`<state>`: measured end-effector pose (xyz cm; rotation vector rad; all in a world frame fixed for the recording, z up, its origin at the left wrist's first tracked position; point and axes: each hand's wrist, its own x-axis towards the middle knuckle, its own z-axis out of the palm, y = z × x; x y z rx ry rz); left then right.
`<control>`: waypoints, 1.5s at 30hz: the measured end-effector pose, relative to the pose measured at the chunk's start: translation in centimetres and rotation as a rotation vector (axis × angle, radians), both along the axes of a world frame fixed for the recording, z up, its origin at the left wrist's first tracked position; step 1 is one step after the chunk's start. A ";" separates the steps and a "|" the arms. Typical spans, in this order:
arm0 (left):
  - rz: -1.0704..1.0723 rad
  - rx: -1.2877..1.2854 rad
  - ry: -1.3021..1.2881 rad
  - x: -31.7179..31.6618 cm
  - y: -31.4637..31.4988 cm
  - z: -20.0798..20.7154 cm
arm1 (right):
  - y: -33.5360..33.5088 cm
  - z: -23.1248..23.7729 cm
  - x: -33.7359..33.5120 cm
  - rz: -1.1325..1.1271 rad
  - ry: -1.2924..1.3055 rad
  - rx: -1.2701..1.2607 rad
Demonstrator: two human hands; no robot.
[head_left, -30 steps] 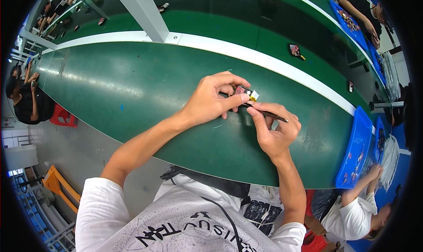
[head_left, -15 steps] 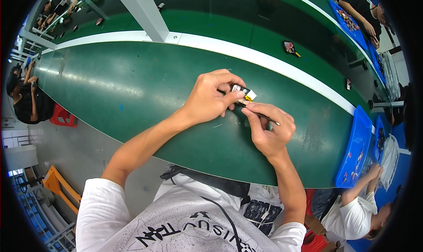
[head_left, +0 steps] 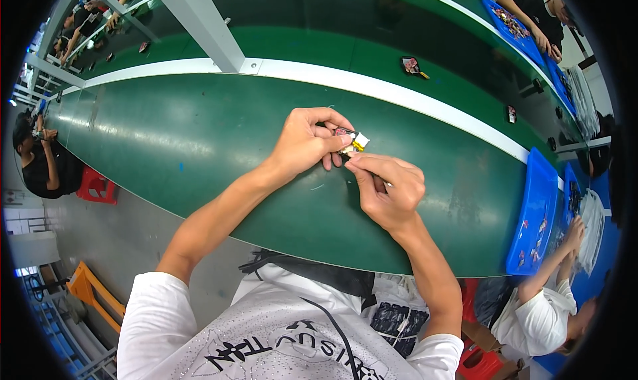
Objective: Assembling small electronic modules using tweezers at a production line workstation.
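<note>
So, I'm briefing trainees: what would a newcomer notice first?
Mid-picture, the bare left hand holds a small dark item with a white tab, the right hand beside it. Beneath stretches a long green tabletop; a blue plastic tray of small pieces sits at its right end.

Small part (head_left: pixel 359 141) pink, white, yellow; worktable (head_left: pixel 219 134) green; tray (head_left: pixel 541 174) blue; stool (head_left: pixel 98 183) red; shirt (head_left: pixel 286 307) white, black print.

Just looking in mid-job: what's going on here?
A person is working bare-handed over a green worktable. The left hand holds a small pink-and-black part with a white tab. The right hand has its fingers pinched at the part's near edge; whether they grip anything is unclear. A blue tray with small pieces sits at the right.
</note>
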<state>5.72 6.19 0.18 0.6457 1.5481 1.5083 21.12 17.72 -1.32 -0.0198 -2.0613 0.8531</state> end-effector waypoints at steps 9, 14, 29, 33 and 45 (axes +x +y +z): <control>0.042 -0.114 0.259 -1.8 2.8 1.5 | 1.3 0.1 -0.2 -0.114 0.032 -0.170; 0.326 -0.067 0.508 -12.6 8.3 0.0 | 1.8 -0.2 -0.4 -0.157 0.074 -0.228; -0.062 -0.149 1.067 -11.1 19.3 -0.6 | 1.8 -0.5 -0.3 -0.127 -0.021 -0.121; -0.129 -0.320 1.000 -10.0 20.6 -0.4 | 1.9 -0.3 -0.3 -0.148 -0.029 -0.105; 0.020 -0.144 0.512 -8.5 10.9 1.6 | 1.6 -0.6 -0.4 -0.121 -0.057 -0.287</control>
